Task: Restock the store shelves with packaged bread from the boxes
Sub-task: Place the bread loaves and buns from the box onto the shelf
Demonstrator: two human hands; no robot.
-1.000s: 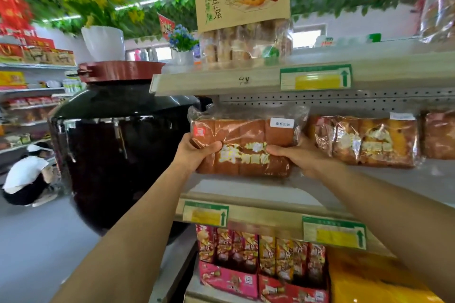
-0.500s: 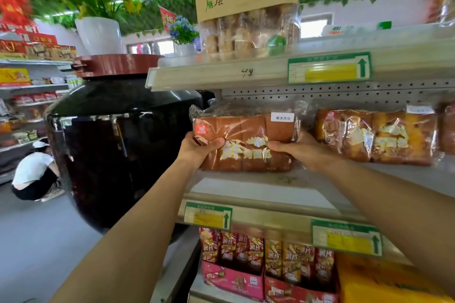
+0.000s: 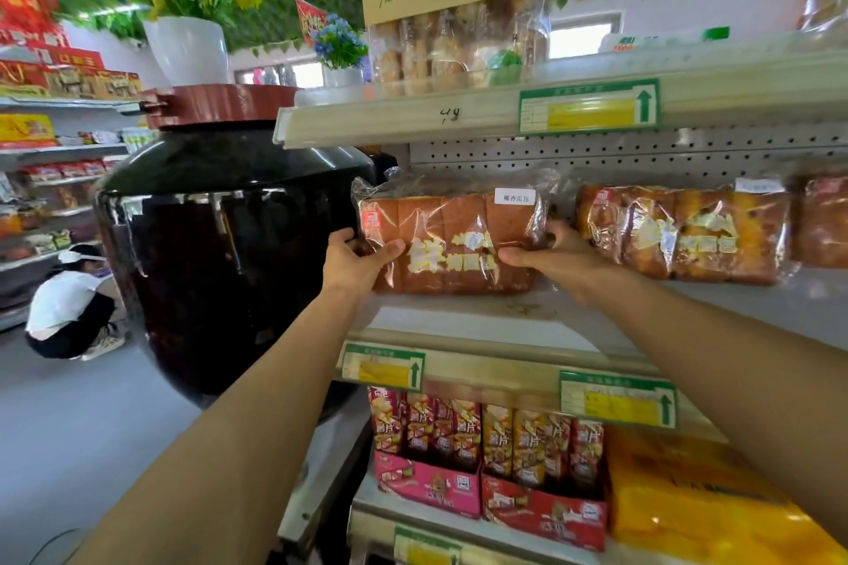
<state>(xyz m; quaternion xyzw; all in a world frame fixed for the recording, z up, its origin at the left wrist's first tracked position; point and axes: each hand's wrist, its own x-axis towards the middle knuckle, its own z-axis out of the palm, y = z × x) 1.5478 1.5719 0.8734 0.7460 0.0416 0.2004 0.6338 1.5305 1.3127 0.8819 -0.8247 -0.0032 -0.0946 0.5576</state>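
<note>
A clear bag of sliced brown bread [image 3: 452,239] with yellow lettering and a white label stands upright at the left end of the middle shelf [image 3: 482,317]. My left hand [image 3: 355,264] grips its left end, thumb across the front. My right hand [image 3: 553,259] grips its right end, thumb on the front. Just to the right on the same shelf stands a second bread bag [image 3: 683,232], a small gap away. A third bag [image 3: 826,220] shows at the right edge.
A huge black jar [image 3: 229,252] with a red lid stands left of the shelving. The top shelf [image 3: 459,119] holds a bread pack under a cardboard sign. Snack boxes [image 3: 486,450] fill the lower shelf. A person crouches in the far left aisle [image 3: 69,307].
Both hands have carried the bread bag a little deeper onto the shelf and slightly to the right, toward the neighbouring bag. Their grip is unchanged.
</note>
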